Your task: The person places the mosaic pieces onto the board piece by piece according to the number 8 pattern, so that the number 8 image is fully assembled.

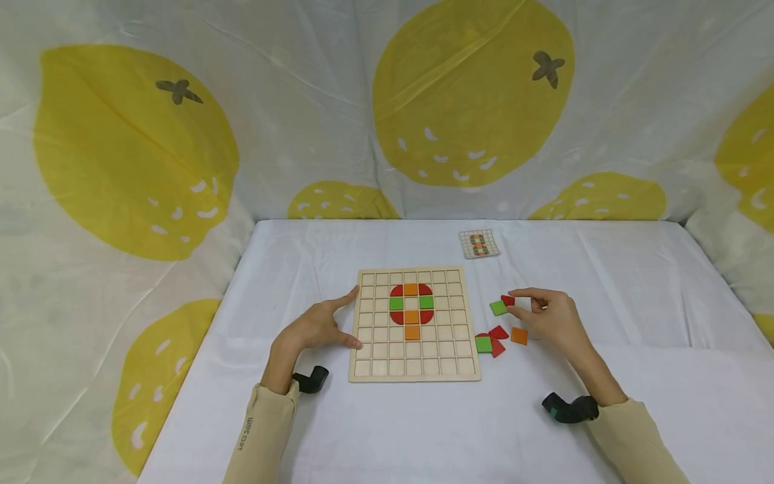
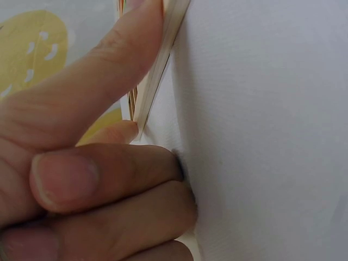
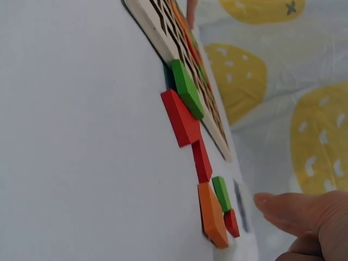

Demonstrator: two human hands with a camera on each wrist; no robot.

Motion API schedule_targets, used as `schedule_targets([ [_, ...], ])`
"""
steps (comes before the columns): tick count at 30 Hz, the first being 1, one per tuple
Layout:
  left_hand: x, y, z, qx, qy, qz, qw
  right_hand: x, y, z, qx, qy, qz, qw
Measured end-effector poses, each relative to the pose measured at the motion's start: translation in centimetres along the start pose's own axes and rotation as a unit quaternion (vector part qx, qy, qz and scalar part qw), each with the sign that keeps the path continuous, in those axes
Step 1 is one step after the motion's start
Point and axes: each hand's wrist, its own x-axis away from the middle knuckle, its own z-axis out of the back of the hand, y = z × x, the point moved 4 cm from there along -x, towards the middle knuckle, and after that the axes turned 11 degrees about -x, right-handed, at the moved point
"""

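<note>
A wooden grid board point(image 1: 447, 349) lies on the white cloth, with red, green and orange pieces set in its squares. My left hand point(image 1: 314, 326) touches the board's left side with spread thumb and index finger; its other fingers are curled in the left wrist view. To the right of the board, my right hand point(image 1: 553, 319) has thumb and index finger apart around a red piece point(image 1: 508, 300). That piece lies beside a green square tile point(image 1: 498, 308). In the right wrist view, a fingertip point(image 3: 263, 199) shows a gap from the red piece.
Near the board's right edge lie another green tile point(image 1: 484, 345) and several red pieces point(image 1: 498, 332). An orange tile point(image 1: 519, 336) is just right of them. Behind the board sits a small printed pattern card point(image 1: 480, 244). A lemon-print curtain point(image 1: 314, 121) hangs at the back.
</note>
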Motion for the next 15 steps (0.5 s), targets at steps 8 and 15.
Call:
schedule_targets([
  [8,-0.1,-0.2,-0.1,0.006,-0.005,0.000,1.0000,-0.4,1.4,0.7,0.026,-0.006,-0.026,0.9993],
  [15,-0.1,-0.2,-0.1,0.008,-0.006,0.002,1.0000,-0.7,2.1,0.3,0.015,-0.008,-0.041,0.9990],
])
